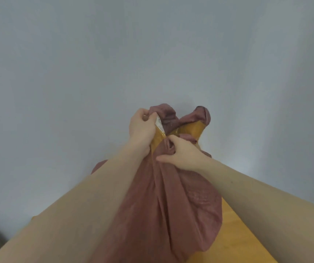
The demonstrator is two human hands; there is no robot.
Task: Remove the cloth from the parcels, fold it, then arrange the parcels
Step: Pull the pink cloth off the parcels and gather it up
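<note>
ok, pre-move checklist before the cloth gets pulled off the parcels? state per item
1. Left hand grips the cloth's upper edge: ok.
2. Right hand pinches a fold of the cloth lower down: ok.
3. Cloth loosened at the top, yellow parcel showing: ok.
4. Cloth fully off the parcels: not ok, it covers most of the bundle.
5. Number of parcels inside: cannot tell.
6. Wooden table below to set things on: ok.
</note>
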